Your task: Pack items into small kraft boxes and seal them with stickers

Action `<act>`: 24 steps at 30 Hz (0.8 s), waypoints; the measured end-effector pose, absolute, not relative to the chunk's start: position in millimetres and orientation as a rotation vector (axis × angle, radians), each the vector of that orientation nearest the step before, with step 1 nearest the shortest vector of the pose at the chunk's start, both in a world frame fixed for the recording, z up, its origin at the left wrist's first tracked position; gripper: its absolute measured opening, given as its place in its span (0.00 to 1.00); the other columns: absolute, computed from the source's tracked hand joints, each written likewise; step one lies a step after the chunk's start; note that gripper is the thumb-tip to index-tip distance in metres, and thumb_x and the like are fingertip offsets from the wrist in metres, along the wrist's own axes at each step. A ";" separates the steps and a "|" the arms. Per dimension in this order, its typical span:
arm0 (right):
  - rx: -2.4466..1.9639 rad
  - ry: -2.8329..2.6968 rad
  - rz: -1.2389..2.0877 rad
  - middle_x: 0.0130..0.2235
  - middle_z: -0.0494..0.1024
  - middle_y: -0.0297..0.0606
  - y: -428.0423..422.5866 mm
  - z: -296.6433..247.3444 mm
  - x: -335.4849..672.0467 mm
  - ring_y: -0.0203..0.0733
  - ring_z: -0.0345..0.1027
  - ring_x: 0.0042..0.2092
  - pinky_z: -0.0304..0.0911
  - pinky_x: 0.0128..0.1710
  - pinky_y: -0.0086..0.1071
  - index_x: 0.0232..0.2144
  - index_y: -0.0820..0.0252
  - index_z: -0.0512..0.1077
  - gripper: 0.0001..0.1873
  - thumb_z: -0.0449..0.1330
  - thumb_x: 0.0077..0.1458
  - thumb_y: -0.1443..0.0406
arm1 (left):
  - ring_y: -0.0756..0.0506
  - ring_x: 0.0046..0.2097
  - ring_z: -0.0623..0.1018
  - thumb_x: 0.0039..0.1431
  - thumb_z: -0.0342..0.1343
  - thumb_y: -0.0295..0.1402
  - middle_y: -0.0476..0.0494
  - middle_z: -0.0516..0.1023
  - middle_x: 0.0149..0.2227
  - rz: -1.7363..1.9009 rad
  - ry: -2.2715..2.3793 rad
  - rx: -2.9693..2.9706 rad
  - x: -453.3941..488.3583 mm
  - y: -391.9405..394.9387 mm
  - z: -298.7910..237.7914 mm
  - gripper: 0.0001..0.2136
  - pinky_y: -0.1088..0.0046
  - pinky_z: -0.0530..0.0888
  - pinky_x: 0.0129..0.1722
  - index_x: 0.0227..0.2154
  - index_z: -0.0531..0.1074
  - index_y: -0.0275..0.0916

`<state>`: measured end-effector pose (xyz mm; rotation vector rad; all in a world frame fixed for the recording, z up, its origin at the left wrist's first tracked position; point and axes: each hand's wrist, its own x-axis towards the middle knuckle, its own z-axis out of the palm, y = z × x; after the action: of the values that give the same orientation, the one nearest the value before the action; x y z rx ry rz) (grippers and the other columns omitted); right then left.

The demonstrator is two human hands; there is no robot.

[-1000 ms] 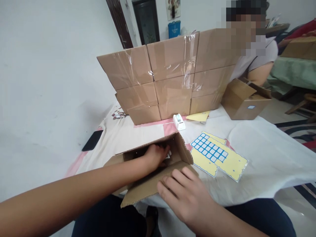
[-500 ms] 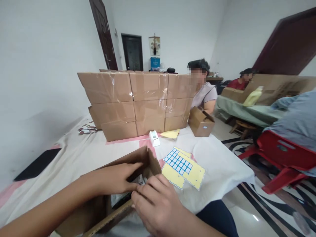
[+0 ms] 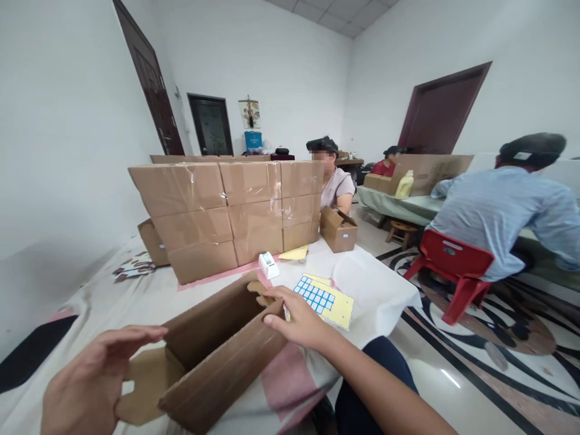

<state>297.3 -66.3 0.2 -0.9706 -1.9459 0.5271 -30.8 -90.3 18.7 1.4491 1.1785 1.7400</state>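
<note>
A long cardboard box [image 3: 226, 368] stands lidless at the table's near edge, slanting from lower left to upper right. Its inside is in shadow, so any contents are hidden. At the left end, my left hand [image 3: 86, 380] is open, fingers stretched together beside the outspread end flap [image 3: 147, 380]; its fingertips reach the box's far left corner. My right hand [image 3: 296, 317] grips the right end, thumb on the near wall's top edge and fingers over the small end flap. Just beyond that hand lie yellow cards [image 3: 342, 308] and a sheet with a blue-edged grid [image 3: 315, 294].
A wall of taped cartons [image 3: 226, 217] rises across the table, with a small white device [image 3: 268, 266] before it. A smaller carton [image 3: 339, 231] stands right, near a co-worker [image 3: 338, 187]. Another person sits on a red chair [image 3: 457, 257]. A black mat [image 3: 36, 350] lies left.
My left hand has come out of the box and moved to its left end. My right hand has shifted to the right end. The view has swung right; the packet inside no longer shows.
</note>
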 end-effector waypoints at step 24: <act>-0.858 -1.925 0.456 0.45 0.77 0.42 -60.0 -6.7 282.9 0.47 0.67 0.49 0.60 0.55 0.46 0.33 0.57 0.70 0.24 0.44 0.72 0.51 | 0.37 0.36 0.80 0.60 0.45 0.64 0.38 0.82 0.29 1.779 0.605 1.502 6.6 -72.1 25.9 0.33 0.59 0.75 0.42 0.28 0.81 0.39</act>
<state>282.9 -60.0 -6.7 -0.8580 -1.9252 0.4560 6.6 -72.1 25.9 1.5024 0.6054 1.7794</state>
